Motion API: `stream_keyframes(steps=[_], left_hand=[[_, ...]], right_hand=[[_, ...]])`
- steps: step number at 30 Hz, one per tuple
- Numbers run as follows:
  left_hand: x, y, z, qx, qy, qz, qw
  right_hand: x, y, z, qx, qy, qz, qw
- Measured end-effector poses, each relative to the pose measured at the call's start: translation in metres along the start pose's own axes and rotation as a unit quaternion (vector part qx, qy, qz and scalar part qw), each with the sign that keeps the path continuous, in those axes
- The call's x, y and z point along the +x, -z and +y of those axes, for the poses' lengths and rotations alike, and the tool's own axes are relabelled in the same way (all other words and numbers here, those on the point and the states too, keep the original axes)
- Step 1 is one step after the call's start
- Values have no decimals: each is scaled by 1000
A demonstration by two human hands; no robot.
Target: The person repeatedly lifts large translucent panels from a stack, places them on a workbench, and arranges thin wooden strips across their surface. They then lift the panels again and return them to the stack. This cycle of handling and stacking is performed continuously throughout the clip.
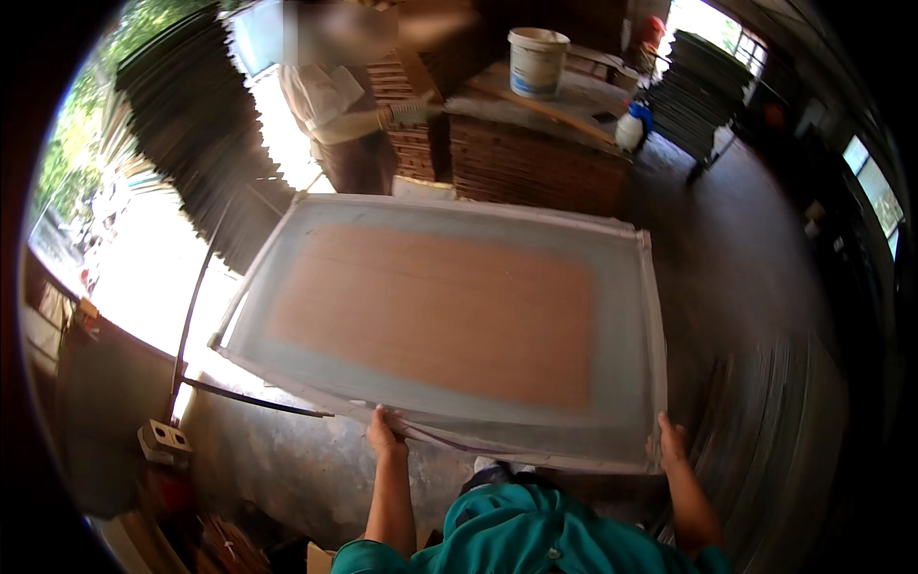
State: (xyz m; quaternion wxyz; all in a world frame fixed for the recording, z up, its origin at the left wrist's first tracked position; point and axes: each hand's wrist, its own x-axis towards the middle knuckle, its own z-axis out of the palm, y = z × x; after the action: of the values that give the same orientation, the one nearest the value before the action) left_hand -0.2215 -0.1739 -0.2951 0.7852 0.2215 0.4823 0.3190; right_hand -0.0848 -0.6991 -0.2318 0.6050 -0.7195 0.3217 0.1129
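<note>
A large framed mesh screen (pixel 622 383), pale along its edges and grey toward the rim, spans the middle of the view. A reddish-brown rectangle (pixel 440 311) shows in its centre; whether this is part of the screen or a board behind it I cannot tell. My left hand (pixel 385 435) is closed on the near edge, left of my body, thumb on top. At the near right corner, my right hand (pixel 673 442) grips the side edge, its fingers partly hidden by the frame.
Across from me stands another person (pixel 359 134) with a gloved hand. Behind the screen, a white bucket (pixel 537 63) rests on a stack of brown boards (pixel 535 158). Dark sheet stacks (pixel 191 115) rise at left; a thin metal stand (pixel 196 316) sits nearby.
</note>
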Motion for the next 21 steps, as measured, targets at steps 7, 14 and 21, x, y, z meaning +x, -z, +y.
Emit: stream_keyframes(steps=[7, 14, 21], left_hand=[[-96, 8, 6, 25, -39, -3, 999], [-200, -22, -11, 139, -125, -79, 979], [-325, -113, -73, 254, -206, -389, 861]], right_hand=[[-59, 83, 46, 32, 74, 24, 996], [-71, 167, 123, 117, -8, 78, 990], [-82, 253, 226, 248, -119, 69, 959]])
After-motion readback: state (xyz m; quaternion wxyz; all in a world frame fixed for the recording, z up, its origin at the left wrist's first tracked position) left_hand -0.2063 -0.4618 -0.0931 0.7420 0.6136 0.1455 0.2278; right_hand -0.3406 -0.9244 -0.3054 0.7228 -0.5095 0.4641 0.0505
